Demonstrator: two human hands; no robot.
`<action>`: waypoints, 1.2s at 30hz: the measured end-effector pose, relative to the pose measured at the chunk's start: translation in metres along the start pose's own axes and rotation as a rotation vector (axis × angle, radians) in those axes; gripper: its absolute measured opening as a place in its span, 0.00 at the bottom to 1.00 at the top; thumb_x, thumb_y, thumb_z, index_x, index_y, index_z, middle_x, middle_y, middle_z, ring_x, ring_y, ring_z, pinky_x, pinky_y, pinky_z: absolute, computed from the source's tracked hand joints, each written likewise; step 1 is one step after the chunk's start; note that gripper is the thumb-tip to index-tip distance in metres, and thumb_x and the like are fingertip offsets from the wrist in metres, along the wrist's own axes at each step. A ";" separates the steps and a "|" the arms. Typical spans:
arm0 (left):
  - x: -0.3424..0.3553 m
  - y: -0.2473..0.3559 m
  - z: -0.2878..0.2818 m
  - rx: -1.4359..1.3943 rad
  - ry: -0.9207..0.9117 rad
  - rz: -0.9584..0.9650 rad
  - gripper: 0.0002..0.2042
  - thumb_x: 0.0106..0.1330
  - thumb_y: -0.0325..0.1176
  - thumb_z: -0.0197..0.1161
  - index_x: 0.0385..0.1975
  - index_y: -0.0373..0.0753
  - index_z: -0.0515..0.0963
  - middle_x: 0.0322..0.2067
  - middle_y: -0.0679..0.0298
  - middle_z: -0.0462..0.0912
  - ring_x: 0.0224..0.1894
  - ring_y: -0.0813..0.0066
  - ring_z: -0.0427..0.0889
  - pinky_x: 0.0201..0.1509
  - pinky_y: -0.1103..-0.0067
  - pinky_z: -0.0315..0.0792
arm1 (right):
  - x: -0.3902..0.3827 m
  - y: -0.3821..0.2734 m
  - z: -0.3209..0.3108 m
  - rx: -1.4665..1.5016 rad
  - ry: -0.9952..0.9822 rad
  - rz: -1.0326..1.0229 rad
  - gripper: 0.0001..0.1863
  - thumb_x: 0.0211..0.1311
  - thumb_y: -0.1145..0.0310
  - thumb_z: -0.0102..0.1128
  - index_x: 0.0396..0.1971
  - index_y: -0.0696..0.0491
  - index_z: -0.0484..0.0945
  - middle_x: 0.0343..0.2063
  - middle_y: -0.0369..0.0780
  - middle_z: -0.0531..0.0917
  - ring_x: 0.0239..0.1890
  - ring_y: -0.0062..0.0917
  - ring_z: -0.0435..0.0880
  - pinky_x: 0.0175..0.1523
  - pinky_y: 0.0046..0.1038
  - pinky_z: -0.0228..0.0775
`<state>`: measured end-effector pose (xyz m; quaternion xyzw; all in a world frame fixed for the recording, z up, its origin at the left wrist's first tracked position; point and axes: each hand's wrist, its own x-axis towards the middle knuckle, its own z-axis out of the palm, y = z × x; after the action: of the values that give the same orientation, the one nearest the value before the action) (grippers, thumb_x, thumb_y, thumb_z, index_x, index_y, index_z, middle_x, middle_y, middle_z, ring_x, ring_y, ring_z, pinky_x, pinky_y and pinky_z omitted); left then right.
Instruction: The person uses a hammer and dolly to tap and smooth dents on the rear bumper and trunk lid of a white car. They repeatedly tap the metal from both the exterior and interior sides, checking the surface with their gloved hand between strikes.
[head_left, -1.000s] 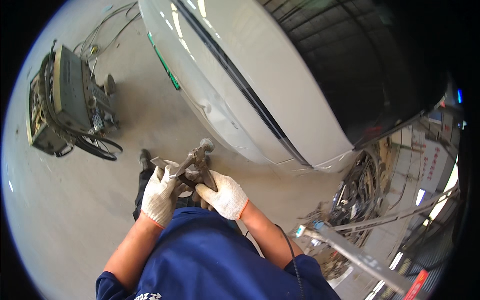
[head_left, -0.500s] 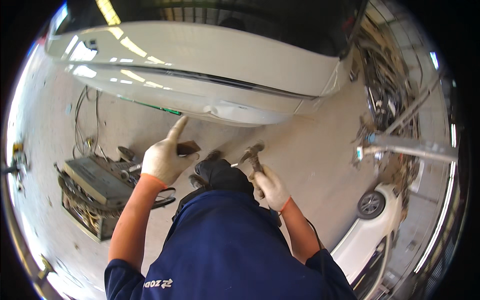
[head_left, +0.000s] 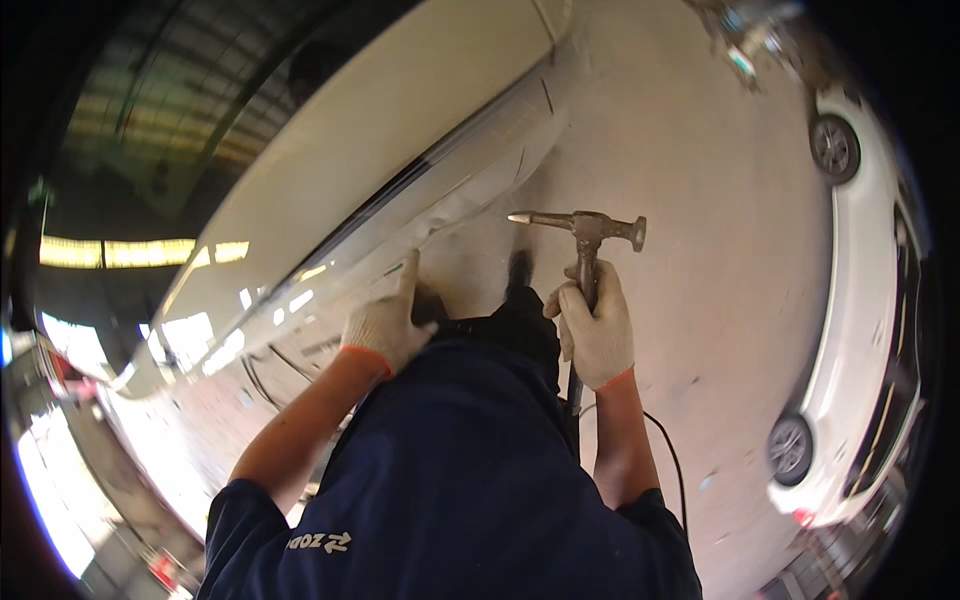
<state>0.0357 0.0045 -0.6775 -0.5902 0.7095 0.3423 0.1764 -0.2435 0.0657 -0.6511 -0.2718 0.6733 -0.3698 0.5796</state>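
Note:
My right hand (head_left: 604,335), in a white glove with an orange cuff, is wrapped round the handle of a panel-beating hammer (head_left: 589,230). The hammer is raised upright; its pointed end faces left toward the car, its round flat face right. My left hand (head_left: 382,328), gloved alike, stretches its index finger toward the lower side of a white car (head_left: 400,130). Between its thumb and other fingers sits a dark block (head_left: 430,304), partly hidden. A dented, creased patch (head_left: 440,222) shows on the car's lower panel just beyond the fingertip.
A black trim strip (head_left: 385,193) runs along the car side. Another white car (head_left: 850,330) is parked at the right. A thin black cable (head_left: 668,440) hangs by my right arm. Dark hoses (head_left: 262,385) lie on the floor at left.
The view has turned, so the car side now slants up to the right. My right hand has lifted the hammer higher. My left hand still points, now nearer the dented patch.

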 end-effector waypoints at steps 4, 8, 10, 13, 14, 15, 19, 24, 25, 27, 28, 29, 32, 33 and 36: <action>-0.010 -0.023 -0.031 -0.257 -0.259 0.203 0.42 0.65 0.41 0.73 0.77 0.37 0.61 0.55 0.47 0.86 0.60 0.54 0.85 0.68 0.65 0.75 | -0.021 0.044 0.068 0.043 0.279 -0.159 0.24 0.79 0.71 0.47 0.70 0.62 0.68 0.28 0.36 0.80 0.18 0.13 0.69 0.25 0.19 0.65; -0.022 -0.029 -0.092 -0.200 -0.604 0.259 0.33 0.65 0.41 0.74 0.68 0.37 0.72 0.55 0.54 0.85 0.59 0.64 0.84 0.69 0.69 0.75 | -0.030 0.070 0.139 0.046 0.471 -0.228 0.29 0.78 0.69 0.50 0.74 0.62 0.66 0.37 0.45 0.83 0.34 0.28 0.80 0.41 0.27 0.73; -0.024 -0.037 -0.104 -0.111 -0.675 0.246 0.25 0.66 0.41 0.74 0.59 0.37 0.77 0.47 0.58 0.85 0.51 0.68 0.85 0.62 0.71 0.78 | -0.034 0.046 0.165 0.046 0.543 -0.195 0.28 0.77 0.68 0.54 0.72 0.62 0.69 0.49 0.56 0.87 0.51 0.46 0.88 0.58 0.37 0.78; -0.018 -0.057 -0.121 -0.042 -0.780 0.241 0.18 0.65 0.40 0.75 0.49 0.38 0.80 0.41 0.62 0.86 0.45 0.72 0.85 0.54 0.73 0.79 | -0.024 0.056 0.211 0.158 0.610 -0.199 0.29 0.76 0.72 0.56 0.74 0.61 0.67 0.45 0.56 0.87 0.45 0.41 0.90 0.55 0.34 0.79; -0.017 -0.063 -0.124 -0.044 -0.798 0.242 0.18 0.65 0.39 0.75 0.48 0.38 0.80 0.40 0.63 0.86 0.44 0.73 0.85 0.54 0.73 0.79 | -0.021 0.059 0.223 0.157 0.643 -0.223 0.29 0.76 0.72 0.57 0.74 0.61 0.67 0.45 0.56 0.87 0.45 0.41 0.90 0.54 0.35 0.80; -0.018 -0.067 -0.127 -0.048 -0.815 0.241 0.17 0.65 0.39 0.76 0.48 0.38 0.80 0.39 0.64 0.85 0.44 0.74 0.85 0.54 0.73 0.79 | -0.017 0.064 0.235 0.116 0.701 -0.259 0.29 0.76 0.72 0.57 0.74 0.61 0.66 0.45 0.56 0.87 0.46 0.43 0.90 0.55 0.35 0.80; -0.008 -0.078 -0.135 -0.210 -0.905 0.181 0.13 0.64 0.29 0.76 0.45 0.38 0.80 0.37 0.67 0.83 0.42 0.79 0.84 0.50 0.78 0.79 | 0.004 0.070 0.256 0.193 0.730 -0.193 0.29 0.77 0.71 0.56 0.75 0.62 0.66 0.46 0.57 0.87 0.47 0.45 0.90 0.56 0.36 0.79; -0.017 -0.101 -0.131 -0.397 -1.082 0.390 0.08 0.71 0.22 0.69 0.47 0.37 0.81 0.40 0.69 0.83 0.41 0.82 0.82 0.49 0.80 0.78 | 0.015 0.072 0.275 0.298 0.753 -0.187 0.30 0.78 0.72 0.55 0.76 0.63 0.64 0.44 0.57 0.87 0.45 0.45 0.90 0.54 0.36 0.80; -0.017 -0.100 -0.132 -0.438 -1.123 0.341 0.08 0.72 0.21 0.68 0.48 0.36 0.81 0.40 0.68 0.83 0.43 0.82 0.83 0.49 0.80 0.78 | 0.018 0.075 0.280 0.289 0.779 -0.221 0.31 0.78 0.74 0.50 0.78 0.60 0.61 0.38 0.46 0.86 0.36 0.29 0.83 0.46 0.27 0.76; -0.017 -0.098 -0.131 -0.520 -1.203 0.237 0.07 0.75 0.21 0.65 0.49 0.36 0.81 0.42 0.68 0.84 0.45 0.82 0.83 0.51 0.80 0.78 | 0.024 0.076 0.287 0.292 0.824 -0.263 0.34 0.77 0.76 0.45 0.81 0.58 0.58 0.32 0.35 0.84 0.27 0.12 0.74 0.36 0.18 0.72; -0.017 -0.103 -0.129 -0.539 -1.212 0.232 0.07 0.76 0.22 0.65 0.49 0.36 0.81 0.42 0.68 0.84 0.45 0.82 0.83 0.51 0.80 0.78 | 0.025 0.075 0.290 0.299 0.829 -0.263 0.34 0.78 0.76 0.45 0.82 0.57 0.57 0.32 0.35 0.83 0.26 0.12 0.73 0.35 0.18 0.71; -0.016 -0.108 -0.127 -0.559 -1.220 0.227 0.07 0.76 0.22 0.64 0.49 0.36 0.81 0.42 0.67 0.84 0.45 0.82 0.83 0.51 0.80 0.78 | 0.027 0.075 0.293 0.307 0.834 -0.266 0.34 0.78 0.76 0.44 0.82 0.57 0.57 0.32 0.35 0.83 0.25 0.11 0.72 0.34 0.17 0.70; -0.016 -0.112 -0.123 -0.530 -1.234 0.252 0.05 0.77 0.24 0.63 0.49 0.35 0.80 0.42 0.66 0.84 0.43 0.82 0.82 0.50 0.79 0.78 | 0.034 0.072 0.296 0.322 0.857 -0.262 0.34 0.78 0.76 0.43 0.82 0.57 0.56 0.31 0.35 0.82 0.24 0.10 0.71 0.31 0.16 0.68; -0.016 -0.112 -0.123 -0.521 -1.238 0.251 0.05 0.77 0.24 0.63 0.49 0.35 0.80 0.42 0.66 0.84 0.43 0.82 0.82 0.50 0.79 0.78 | 0.038 0.069 0.298 0.329 0.867 -0.258 0.34 0.79 0.75 0.43 0.82 0.57 0.56 0.31 0.34 0.81 0.23 0.10 0.71 0.30 0.16 0.68; -0.011 -0.110 -0.122 -0.489 -1.243 0.316 0.05 0.77 0.26 0.64 0.49 0.35 0.80 0.41 0.64 0.84 0.43 0.80 0.83 0.49 0.78 0.78 | 0.042 0.065 0.303 0.378 0.893 -0.293 0.33 0.79 0.75 0.42 0.82 0.57 0.55 0.30 0.34 0.80 0.22 0.10 0.70 0.27 0.16 0.66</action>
<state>0.1629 -0.0797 -0.6152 -0.1966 0.4563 0.7895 0.3604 0.0500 0.0146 -0.7454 -0.0692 0.7317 -0.6427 0.2162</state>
